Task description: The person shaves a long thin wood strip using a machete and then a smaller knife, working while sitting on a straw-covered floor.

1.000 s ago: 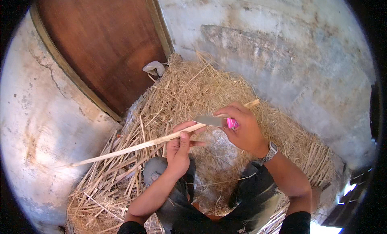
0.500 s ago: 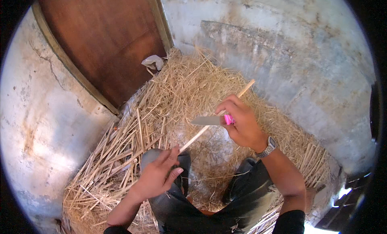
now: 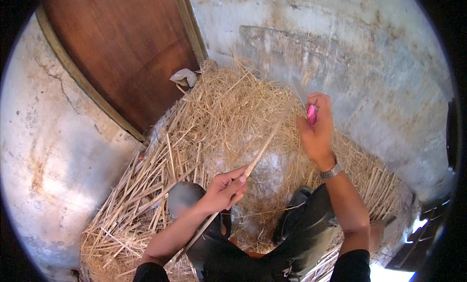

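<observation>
While a pale strip [image 3: 264, 149] is gripped by the left hand [image 3: 224, 190] at six o'clock, its tip directed toward one, a pink-handled knife [image 3: 312, 113] is held in the right hand [image 3: 318, 132] at three; whether the strip is touched by the blurred blade [image 3: 300, 92] cannot be told. Straw [image 3: 233, 102] is heaped toward twelve.

A rough indoor space is being used as a makeshift workshop: a pale floor [image 3: 267, 170] is being covered by heaped shavings [image 3: 238, 99] and loose strips [image 3: 141, 185], a knife [image 3: 311, 113] and a long stick [image 3: 260, 153] are being held above them, and everything is being hemmed in by stained walls [image 3: 379, 87] and a brown door [image 3: 121, 53]
</observation>
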Available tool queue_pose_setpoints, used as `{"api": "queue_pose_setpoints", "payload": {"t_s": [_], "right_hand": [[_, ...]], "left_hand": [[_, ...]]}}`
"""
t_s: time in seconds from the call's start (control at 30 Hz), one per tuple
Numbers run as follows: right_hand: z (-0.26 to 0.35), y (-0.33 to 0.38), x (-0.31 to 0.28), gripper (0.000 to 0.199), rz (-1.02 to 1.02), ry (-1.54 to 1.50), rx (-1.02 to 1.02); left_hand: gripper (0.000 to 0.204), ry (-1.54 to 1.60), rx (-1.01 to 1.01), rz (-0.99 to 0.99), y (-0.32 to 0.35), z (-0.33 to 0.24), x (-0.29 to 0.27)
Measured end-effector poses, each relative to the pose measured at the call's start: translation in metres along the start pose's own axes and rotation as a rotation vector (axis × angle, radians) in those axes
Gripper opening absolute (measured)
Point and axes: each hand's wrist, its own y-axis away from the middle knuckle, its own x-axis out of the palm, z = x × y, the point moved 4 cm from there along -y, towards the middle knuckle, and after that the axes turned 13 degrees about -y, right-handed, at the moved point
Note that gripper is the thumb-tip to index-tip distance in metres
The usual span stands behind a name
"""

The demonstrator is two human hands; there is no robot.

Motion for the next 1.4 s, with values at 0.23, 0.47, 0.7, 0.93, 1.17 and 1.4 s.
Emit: {"api": "queue_pose_setpoints", "payload": {"t_s": [0.23,0.47,0.7,0.93,1.17,1.4], "right_hand": [[-0.059,0.011,0.005,0.018,0.222,-0.011,0.237],[-0.064,0.006,0.017,0.027,0.122,-0.188,0.373],[-0.038,0.024,0.047,0.025,0.329,0.081,0.178],[0.013,0.078,0.094,0.028,0.656,-0.111,0.198],[-0.016,0.027,0.079,0.025,0.390,0.077,0.232],[0.036,0.076,0.109,0.030,0.679,-0.214,0.247]], "left_hand": [[0.044,0.087,-0.013,-0.113,0.006,0.013,-0.012],[0.041,0.223,-0.015,-0.046,0.014,0.021,-0.009],[0.042,0.284,-0.029,-0.057,0.012,0.019,-0.013],[0.040,0.379,-0.053,-0.167,0.013,0.009,-0.018],[0.044,0.372,-0.058,-0.128,0.015,0.016,-0.020],[0.042,0.333,0.087,-0.181,0.009,0.013,-0.034]]}}
